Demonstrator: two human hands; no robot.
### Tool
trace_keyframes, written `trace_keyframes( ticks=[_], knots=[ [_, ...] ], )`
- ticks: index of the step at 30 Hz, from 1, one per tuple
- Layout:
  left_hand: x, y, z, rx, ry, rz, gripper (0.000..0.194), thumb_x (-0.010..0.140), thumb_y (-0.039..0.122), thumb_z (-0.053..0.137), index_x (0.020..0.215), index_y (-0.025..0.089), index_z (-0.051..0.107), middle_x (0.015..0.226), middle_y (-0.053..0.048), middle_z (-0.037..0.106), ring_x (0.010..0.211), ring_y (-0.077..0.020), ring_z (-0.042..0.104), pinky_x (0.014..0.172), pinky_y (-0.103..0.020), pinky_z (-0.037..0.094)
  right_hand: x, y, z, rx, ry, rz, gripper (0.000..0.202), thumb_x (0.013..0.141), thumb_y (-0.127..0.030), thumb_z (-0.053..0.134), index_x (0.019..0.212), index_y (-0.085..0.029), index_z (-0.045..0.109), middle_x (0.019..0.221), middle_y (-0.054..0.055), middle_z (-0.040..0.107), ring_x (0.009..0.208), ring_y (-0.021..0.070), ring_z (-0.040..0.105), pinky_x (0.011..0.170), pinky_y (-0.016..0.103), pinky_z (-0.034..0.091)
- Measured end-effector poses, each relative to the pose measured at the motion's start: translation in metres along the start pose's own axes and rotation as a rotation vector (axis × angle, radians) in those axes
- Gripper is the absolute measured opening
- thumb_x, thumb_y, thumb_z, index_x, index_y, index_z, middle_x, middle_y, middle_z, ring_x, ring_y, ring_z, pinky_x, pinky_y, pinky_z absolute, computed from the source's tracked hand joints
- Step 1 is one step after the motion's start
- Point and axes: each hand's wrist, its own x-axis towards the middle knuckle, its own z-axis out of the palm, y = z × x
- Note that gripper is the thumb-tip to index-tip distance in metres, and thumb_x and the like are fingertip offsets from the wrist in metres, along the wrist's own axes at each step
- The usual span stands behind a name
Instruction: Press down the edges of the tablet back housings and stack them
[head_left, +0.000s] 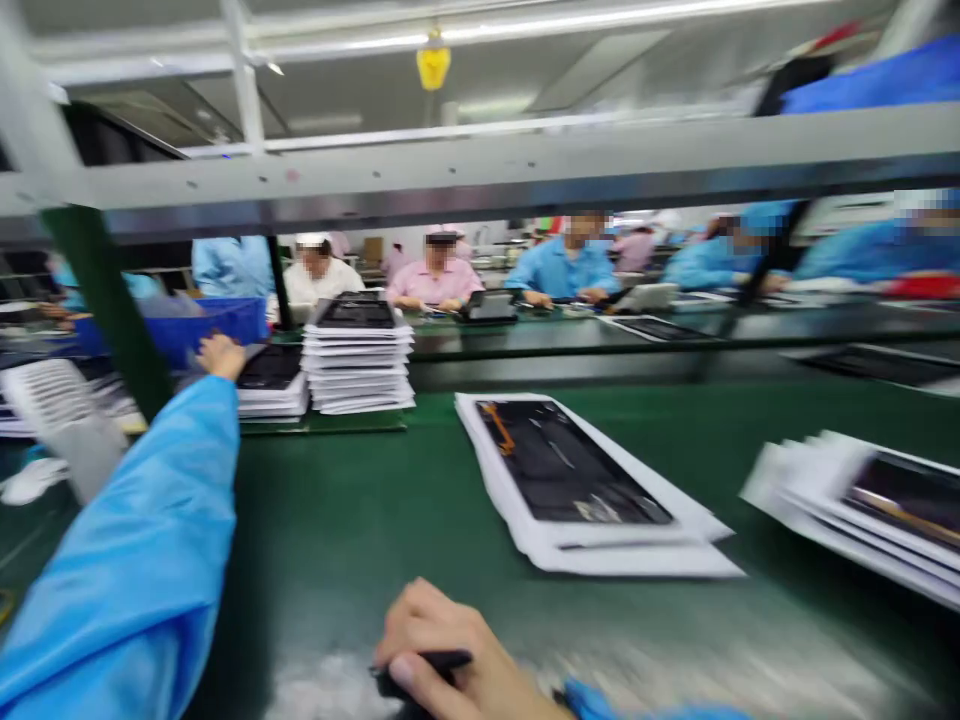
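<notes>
My left hand (222, 356) reaches far out at the left, in a blue sleeve, at the near side of a blue bin (247, 318). Its fingers are small and blurred, so their grip does not show. Low in the middle, my right hand (457, 650) is closed around a small black object (442, 660), whose kind I cannot make out. Beyond it, a dark flat panel with an orange strip (570, 465) lies on white sheets (637, 558) on the green bench (360, 520).
Stacks of panels between white sheets (358, 365) stand at the back left; another stack (817, 490) lies at the right. A green post (112, 310) and white fan-like device (64, 420) flank my left arm. A metal beam (480, 165) crosses above. Several people sit opposite.
</notes>
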Motion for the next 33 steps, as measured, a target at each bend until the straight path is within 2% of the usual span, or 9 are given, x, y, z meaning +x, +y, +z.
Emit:
trace_keyframes(
  ticks=[4,6,9,11,13,17,22,29,33],
  knots=[
    [-0.009,0.019,0.041,-0.035,0.199,-0.055,0.048,0.101,0.035,0.054,0.143,0.013,0.047,0.150,-0.018,0.045,0.136,-0.0358,0.047,0.110,-0.062,0.041,0.001,0.001,-0.028,-0.287,0.041,-0.125,0.027,0.104,-0.024,0.043,0.119,-0.017,0.065,0.095,0.006,0.072,0.092,0.0151,0.064,0.084,0.026,0.051],
    [-0.029,0.032,0.054,-0.026,0.226,-0.036,0.054,0.099,0.028,0.050,0.147,0.005,0.041,0.158,-0.024,0.033,0.146,-0.0423,0.030,0.116,-0.069,0.025,-0.005,0.012,-0.063,-0.546,0.127,-0.018,0.039,0.098,-0.009,0.040,0.130,-0.018,0.060,0.093,0.005,0.071,0.088,0.0164,0.061,0.081,0.029,0.050],
    [-0.073,0.061,0.058,-0.010,0.138,0.107,0.056,0.093,0.027,0.054,0.145,0.008,0.047,0.159,-0.018,0.037,0.150,-0.0368,0.029,0.123,-0.059,0.020,-0.021,0.028,-0.125,-0.697,0.159,0.133,0.041,0.094,-0.003,0.038,0.120,-0.016,0.067,0.098,0.011,0.069,0.089,0.0219,0.055,0.083,0.039,0.044],
    [-0.104,0.089,0.056,-0.015,0.042,0.255,0.053,0.095,0.030,0.053,0.145,0.015,0.049,0.157,-0.012,0.044,0.149,-0.0297,0.034,0.125,-0.049,0.024,-0.031,0.036,-0.158,-0.759,0.074,0.193,0.023,0.090,-0.011,0.056,0.103,-0.018,0.073,0.097,0.011,0.069,0.088,0.0230,0.053,0.080,0.038,0.042],
    [-0.132,0.121,0.055,-0.046,-0.044,0.426,0.051,0.099,0.030,0.048,0.147,0.015,0.046,0.155,-0.014,0.046,0.149,-0.0286,0.036,0.125,-0.048,0.026,-0.038,0.041,-0.176,-0.798,-0.022,0.231,0.023,0.082,-0.013,0.069,0.104,-0.020,0.075,0.102,0.009,0.070,0.089,0.0233,0.052,0.078,0.037,0.041],
    [-0.166,0.184,0.065,-0.184,-0.209,0.523,0.046,0.101,0.027,0.043,0.146,0.021,0.047,0.151,-0.010,0.052,0.148,-0.0261,0.038,0.123,-0.047,0.029,-0.040,0.042,-0.178,-0.864,-0.133,0.268,0.028,0.083,-0.004,0.062,0.104,-0.018,0.073,0.099,0.009,0.069,0.092,0.0224,0.053,0.079,0.034,0.040],
    [-0.172,0.236,0.093,-0.494,-0.479,0.301,0.041,0.095,0.032,0.045,0.130,0.020,0.063,0.132,-0.009,0.068,0.130,-0.0272,0.057,0.115,-0.044,0.039,-0.031,0.031,-0.168,-0.961,-0.198,0.272,0.018,0.088,-0.011,0.064,0.105,-0.016,0.069,0.104,0.010,0.066,0.098,0.0229,0.055,0.080,0.033,0.039],
    [-0.163,0.258,0.114,-0.620,-0.595,0.107,0.041,0.088,0.040,0.053,0.120,0.021,0.070,0.111,-0.007,0.075,0.106,-0.0273,0.069,0.099,-0.036,0.050,-0.026,0.024,-0.162,-1.070,-0.267,0.277,0.008,0.095,-0.017,0.062,0.100,-0.017,0.068,0.105,0.006,0.067,0.107,0.0219,0.060,0.091,0.039,0.048],
    [-0.156,0.256,0.125,-0.684,-0.788,-0.109,0.037,0.080,0.051,0.064,0.084,0.016,0.074,0.070,-0.008,0.073,0.062,-0.0230,0.068,0.058,-0.028,0.053,-0.024,0.031,-0.156,-1.109,-0.191,0.295,0.027,0.097,-0.035,0.064,0.116,-0.016,0.064,0.120,0.007,0.066,0.107,0.0222,0.065,0.093,0.045,0.055]
  ],
)
